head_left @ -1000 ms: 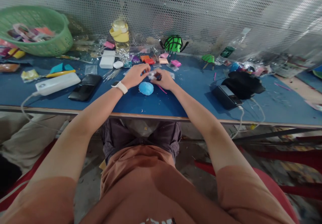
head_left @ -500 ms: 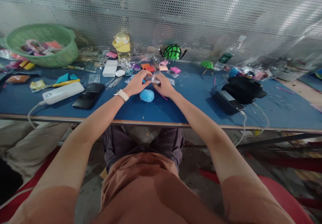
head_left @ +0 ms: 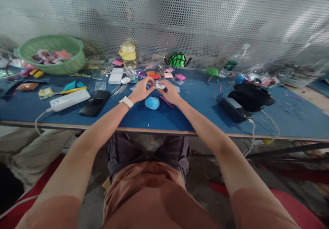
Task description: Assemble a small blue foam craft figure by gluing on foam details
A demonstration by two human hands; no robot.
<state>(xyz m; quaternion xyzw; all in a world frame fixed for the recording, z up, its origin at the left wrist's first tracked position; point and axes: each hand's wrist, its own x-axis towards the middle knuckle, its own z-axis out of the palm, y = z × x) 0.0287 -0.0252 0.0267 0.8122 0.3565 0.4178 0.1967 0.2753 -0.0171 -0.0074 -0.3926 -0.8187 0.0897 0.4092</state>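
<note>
My left hand (head_left: pixel 143 89) and my right hand (head_left: pixel 170 92) meet over the blue table, fingers bent and closed. Between their fingertips is a small crumpled whitish plastic wrapper (head_left: pixel 159 85), pinched from both sides; what may be inside it is too small to tell. Just in front of the hands lies a light blue shell-shaped lump (head_left: pixel 152 103), touched by neither. A thin purple stick (head_left: pixel 166 101) rests beside it, below my right hand. A bit of blue material shows behind my left fingers, mostly hidden.
A phone (head_left: pixel 94 103) and white power bank (head_left: pixel 70 100) lie left. Behind them stands a green basket (head_left: pixel 72 64). A yellow-topped bottle (head_left: pixel 128 55), green turtle-like figure (head_left: pixel 177 60) and colourful packets line the back. A black device (head_left: pixel 235 109) with cables sits right.
The whole view has shifted, so the table sits slightly lower and further right. More of the whitish wrapper shows between my fingertips. Both hands stay together behind the blue lump.
</note>
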